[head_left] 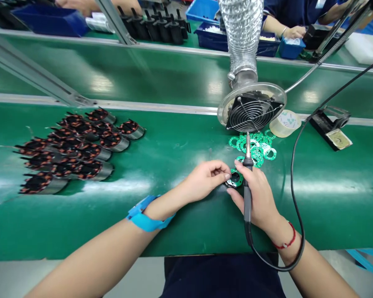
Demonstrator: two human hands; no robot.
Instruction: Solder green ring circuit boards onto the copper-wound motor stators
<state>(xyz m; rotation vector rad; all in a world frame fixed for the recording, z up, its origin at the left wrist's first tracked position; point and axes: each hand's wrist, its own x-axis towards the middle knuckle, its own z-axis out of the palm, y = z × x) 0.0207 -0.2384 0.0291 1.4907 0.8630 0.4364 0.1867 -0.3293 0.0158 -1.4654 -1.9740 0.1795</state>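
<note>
My left hand [209, 180] is closed, its thumb and index fingertips pinched at the left edge of a green ring-shaped circuit board [240, 179]. The board lies on a dark round part, probably a motor stator, mostly hidden by the hands. A soldering iron [248, 198] with a grey and black handle is held in my right hand [261, 194], its metal tip pointing away from me. The thumb and a finger of that hand also reach around the board's right side. Just beyond lies a loose pile of green ring boards [257, 149].
Several wound motor stators [90, 153] lie grouped at left. A fume extractor fan [251, 114] hangs over the boards. Right of it are a roll of tape [285, 123] and an iron stand [332, 128]. The iron's cable [294, 182] loops at right. Co-workers' hands show across the bench.
</note>
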